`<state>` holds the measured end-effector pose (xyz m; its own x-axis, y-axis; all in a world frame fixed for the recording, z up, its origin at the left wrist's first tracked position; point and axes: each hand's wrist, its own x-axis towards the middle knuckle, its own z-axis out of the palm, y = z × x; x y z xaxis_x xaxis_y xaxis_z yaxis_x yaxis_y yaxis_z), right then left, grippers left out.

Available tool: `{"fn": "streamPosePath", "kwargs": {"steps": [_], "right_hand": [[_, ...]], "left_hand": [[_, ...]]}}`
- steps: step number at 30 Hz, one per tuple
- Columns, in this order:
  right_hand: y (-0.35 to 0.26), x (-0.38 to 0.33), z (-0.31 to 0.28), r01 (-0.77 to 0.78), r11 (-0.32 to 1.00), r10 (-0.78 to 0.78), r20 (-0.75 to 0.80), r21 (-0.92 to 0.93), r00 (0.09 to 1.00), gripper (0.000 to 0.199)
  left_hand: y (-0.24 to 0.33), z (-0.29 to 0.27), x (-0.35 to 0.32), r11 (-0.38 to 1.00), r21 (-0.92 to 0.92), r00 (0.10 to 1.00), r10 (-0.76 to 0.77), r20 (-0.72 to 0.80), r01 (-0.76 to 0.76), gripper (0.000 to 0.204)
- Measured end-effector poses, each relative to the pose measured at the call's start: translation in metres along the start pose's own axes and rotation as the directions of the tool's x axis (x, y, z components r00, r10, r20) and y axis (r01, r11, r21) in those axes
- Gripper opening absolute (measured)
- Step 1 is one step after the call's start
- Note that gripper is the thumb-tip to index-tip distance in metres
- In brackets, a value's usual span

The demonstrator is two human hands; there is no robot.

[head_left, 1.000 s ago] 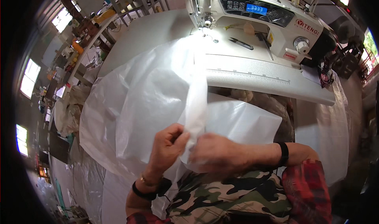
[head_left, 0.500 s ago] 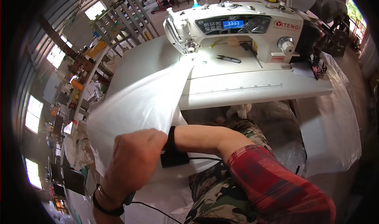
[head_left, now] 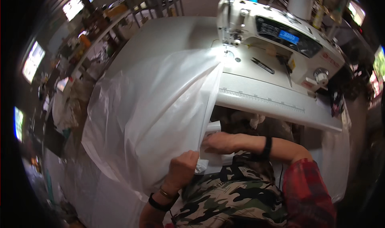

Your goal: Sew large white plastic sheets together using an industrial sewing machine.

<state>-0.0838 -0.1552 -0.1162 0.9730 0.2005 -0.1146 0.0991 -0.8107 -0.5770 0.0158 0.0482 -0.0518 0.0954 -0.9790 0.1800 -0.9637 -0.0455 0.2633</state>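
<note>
A large translucent white plastic sheet (head_left: 160, 107) spreads over the left of the sewing table and drapes toward me. Its narrow far corner lies under the needle area of a white sewing machine (head_left: 276, 31). My left hand (head_left: 182, 169) is closed on the sheet's right edge near my lap. Just beyond it, to the right, my right hand (head_left: 220, 143) has its fingers curled together at the same edge; its fingertips are partly hidden. Between the hands and the machine, the edge runs in a nearly straight line.
Black thread snips (head_left: 262, 66) lie on the machine bed, right of the needle. A ruler scale (head_left: 260, 98) runs along the table's front edge. A white thread cone (head_left: 300, 5) stands behind the machine. At the far left is a cluttered bench (head_left: 96, 39).
My hands have moved right and closer to my body, and my arms no longer cross. The sheet's edge has come along, and the view has shifted, putting the machine farther right.
</note>
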Motion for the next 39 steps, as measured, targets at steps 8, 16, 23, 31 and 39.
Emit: {"fn": "streamPosePath", "kwargs": {"steps": [8,16,23,31,39], "right_hand": [[-0.032,-0.003,-0.122,0.271,0.899,-0.405,-0.422,-0.344,0.811,0.014],[-0.051,0.005,-0.089,0.271,0.916,-0.341,-0.219,-0.295,0.914,0.021],[-0.057,0.000,-0.087,0.258,0.890,-0.349,-0.196,-0.377,0.916,0.029],[-0.027,0.004,-0.098,0.278,0.853,-0.421,-0.269,-0.441,0.866,0.023],[0.009,0.005,-0.126,0.219,0.850,-0.396,-0.308,-0.479,0.865,0.025]], "left_hand": [[0.015,-0.007,-0.016,0.655,-0.694,0.861,-0.499,-0.099,0.299,0.015],[0.027,0.002,-0.024,0.143,-0.962,0.775,-0.624,0.095,0.233,0.034],[0.032,-0.012,-0.010,0.727,-0.646,0.807,-0.515,-0.289,0.232,0.036],[0.022,0.009,0.000,0.859,-0.469,0.752,-0.445,-0.487,0.205,0.018],[0.020,-0.007,0.000,0.924,-0.303,0.817,-0.354,-0.454,0.233,0.019]]}}
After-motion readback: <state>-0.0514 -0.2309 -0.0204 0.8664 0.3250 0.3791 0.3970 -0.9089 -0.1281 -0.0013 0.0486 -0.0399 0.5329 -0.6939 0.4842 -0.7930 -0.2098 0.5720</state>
